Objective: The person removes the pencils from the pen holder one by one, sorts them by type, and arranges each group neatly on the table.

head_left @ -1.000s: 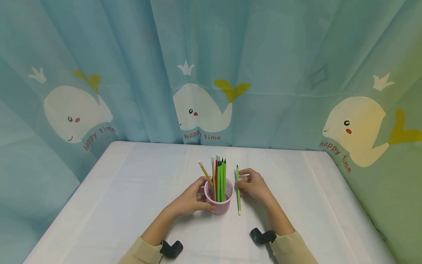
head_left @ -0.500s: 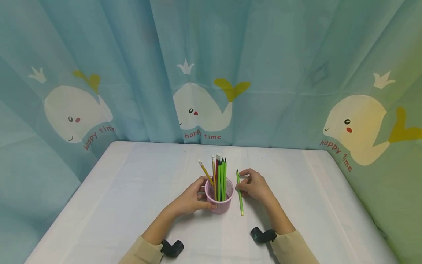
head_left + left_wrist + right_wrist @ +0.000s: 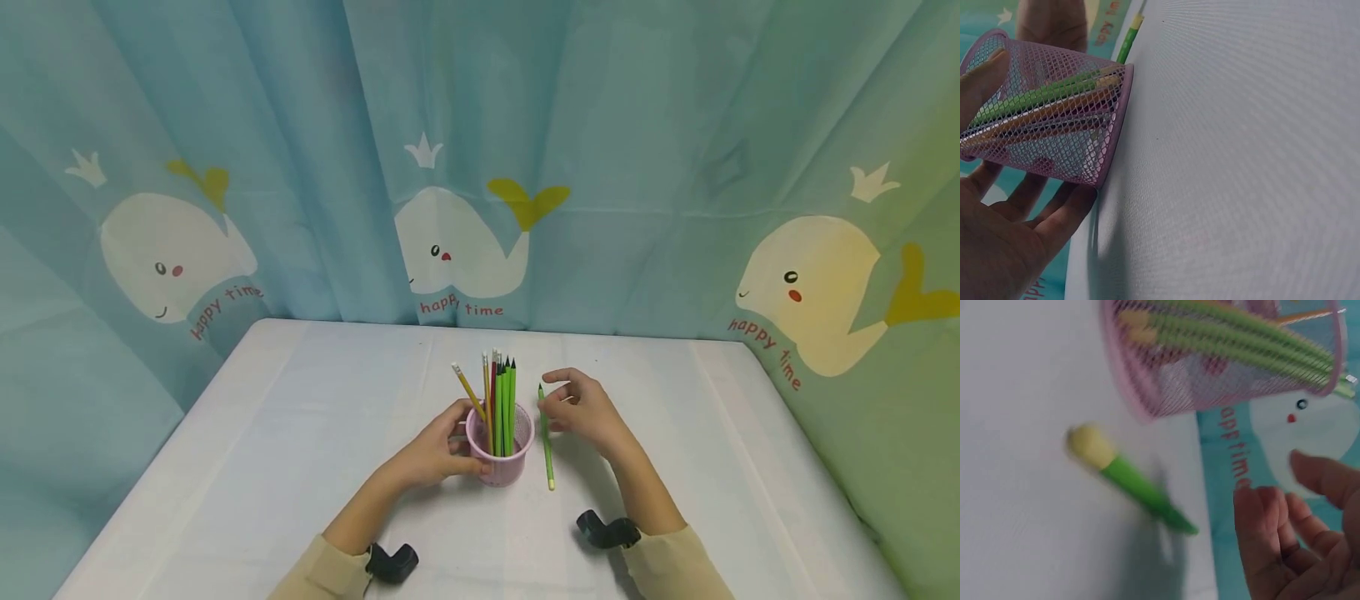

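A pink mesh pencil cup (image 3: pixel 506 473) stands upright on the table with green, yellow and red pencils (image 3: pixel 504 412) in it. My left hand (image 3: pixel 431 450) grips the cup's left side, its thumb at the front and fingers around behind; the left wrist view shows the same hand (image 3: pixel 1019 231) curled at the cup's wall. A single green pencil (image 3: pixel 548 458) with a pale eraser end lies on the table just right of the cup. Over its black-tipped end is my right hand (image 3: pixel 588 412), fingers loosely bent. In the right wrist view that hand (image 3: pixel 1300 540) holds nothing, apart from the pencil (image 3: pixel 1138 487).
A white cloth covers the table (image 3: pixel 300 467). Behind it hangs a blue-green curtain (image 3: pixel 637 167) printed with whales. Black curved devices (image 3: pixel 393 565) sit at both wrists, near the sleeves.
My right hand has let go of the green pencil and lifted slightly away. The pencil has shifted a little toward me and tilted. My left hand and the cup stay nearly still.
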Motion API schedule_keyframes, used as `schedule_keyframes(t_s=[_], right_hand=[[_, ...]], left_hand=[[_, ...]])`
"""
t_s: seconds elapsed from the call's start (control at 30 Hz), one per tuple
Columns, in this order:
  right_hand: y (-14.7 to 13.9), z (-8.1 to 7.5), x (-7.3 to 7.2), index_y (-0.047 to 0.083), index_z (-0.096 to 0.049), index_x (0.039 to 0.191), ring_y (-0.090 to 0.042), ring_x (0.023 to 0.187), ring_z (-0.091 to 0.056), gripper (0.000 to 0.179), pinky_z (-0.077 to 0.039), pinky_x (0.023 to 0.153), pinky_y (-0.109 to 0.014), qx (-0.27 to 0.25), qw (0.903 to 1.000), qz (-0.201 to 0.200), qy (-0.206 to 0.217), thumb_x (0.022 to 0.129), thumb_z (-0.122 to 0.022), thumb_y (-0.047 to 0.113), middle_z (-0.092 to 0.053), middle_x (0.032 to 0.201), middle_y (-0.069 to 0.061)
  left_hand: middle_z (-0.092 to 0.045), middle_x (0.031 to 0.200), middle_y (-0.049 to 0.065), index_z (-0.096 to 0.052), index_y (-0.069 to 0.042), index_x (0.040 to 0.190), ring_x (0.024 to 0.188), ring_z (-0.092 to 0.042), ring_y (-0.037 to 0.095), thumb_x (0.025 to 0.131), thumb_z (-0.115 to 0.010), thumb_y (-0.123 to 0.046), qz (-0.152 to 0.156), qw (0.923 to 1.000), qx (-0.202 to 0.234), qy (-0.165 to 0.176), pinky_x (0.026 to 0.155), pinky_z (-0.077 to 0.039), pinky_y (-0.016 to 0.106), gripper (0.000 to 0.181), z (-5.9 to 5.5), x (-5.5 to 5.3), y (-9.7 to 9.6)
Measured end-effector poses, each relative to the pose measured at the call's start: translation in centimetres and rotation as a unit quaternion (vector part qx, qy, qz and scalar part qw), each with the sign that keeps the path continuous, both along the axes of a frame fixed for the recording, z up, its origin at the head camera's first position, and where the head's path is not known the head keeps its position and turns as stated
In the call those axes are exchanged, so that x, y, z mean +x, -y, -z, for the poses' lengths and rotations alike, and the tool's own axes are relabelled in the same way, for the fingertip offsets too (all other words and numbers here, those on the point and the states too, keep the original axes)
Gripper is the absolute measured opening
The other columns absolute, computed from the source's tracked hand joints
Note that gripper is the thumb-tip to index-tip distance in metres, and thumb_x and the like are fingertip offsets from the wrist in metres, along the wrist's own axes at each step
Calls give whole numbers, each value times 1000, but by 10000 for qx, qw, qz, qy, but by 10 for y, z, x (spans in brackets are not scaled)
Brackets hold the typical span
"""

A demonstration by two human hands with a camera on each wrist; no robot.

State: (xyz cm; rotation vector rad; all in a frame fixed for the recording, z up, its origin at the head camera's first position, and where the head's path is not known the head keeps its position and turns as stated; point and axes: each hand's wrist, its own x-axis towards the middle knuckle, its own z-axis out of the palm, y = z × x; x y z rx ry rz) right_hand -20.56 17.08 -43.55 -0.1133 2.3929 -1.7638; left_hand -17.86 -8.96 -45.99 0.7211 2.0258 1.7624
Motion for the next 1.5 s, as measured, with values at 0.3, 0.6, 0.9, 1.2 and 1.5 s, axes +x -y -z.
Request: schedule_keyframes(t_s=[0.3,0.6,0.9,1.2,1.5], right_hand=[[20,-23,16,13,-57,118,-31,95,-57,33,-53,77,-37,-412,9932,-791,-755,87,-63,26,-58,102,-11],[35,-44,30,0,-58,110,-29,93,-55,25,-49,78,-34,-17,9888,-936,-1163,88,-61,11,-62,103,-14],[36,-47,32,1,-58,101,-27,92,-57,19,-49,79,-35,33,9920,-756,-1014,87,-63,14,-62,96,-9],[34,-44,31,8,-58,95,-23,87,-58,16,-51,76,-35,15,9922,-671,-1054,87,-64,20,-62,92,-7],[31,-64,41,2,-55,96,-30,86,-59,12,-53,74,-38,-240,9898,-745,-1192,89,-60,10,-60,94,-12]], left_hand=[[-43,131,8,-37,-13,128,119,-48,28,67,-81,-9,-12,10000,-29,81,94,-45,35,75,-2,0,0],[-44,132,5,-38,-17,129,119,-48,26,68,-81,-10,-74,9999,-125,73,95,-44,34,75,-4,1,0],[-45,131,5,-37,-17,129,118,-49,25,67,-81,-10,-65,9999,-118,58,94,-45,33,76,-2,2,0],[-44,132,6,-36,-17,130,119,-49,25,68,-80,-10,-36,9999,-104,83,93,-46,33,76,-4,4,0],[-44,131,6,-36,-16,130,120,-48,24,69,-80,-10,-15,9999,-88,64,94,-45,34,75,-4,4,0]])
